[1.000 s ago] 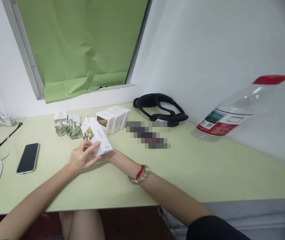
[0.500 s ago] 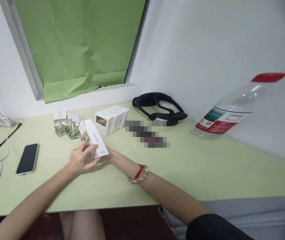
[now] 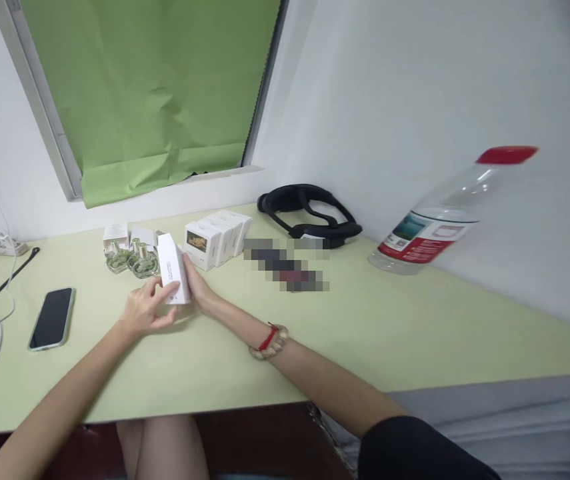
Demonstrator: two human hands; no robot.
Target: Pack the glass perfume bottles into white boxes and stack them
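Note:
A small white box with fine print on its side stands tilted between both hands. My right hand grips it along its right side, most fingers hidden behind it. My left hand is at its lower left, index finger laid across the printed side and the other fingers loosely bent and apart. Just behind the box, two glass bottles with green contents stand by small white boxes. To the right of these is a row of several white boxes, the front one bearing a dark picture.
A phone and a black strap lie at the left, near a power strip with white cables. A black headset rests by the wall. Farther right stands a large clear bottle with a red cap.
The held box has turned more upright, its printed side now facing me. My right hand has come into view along its right side. The whole view has shifted slightly.

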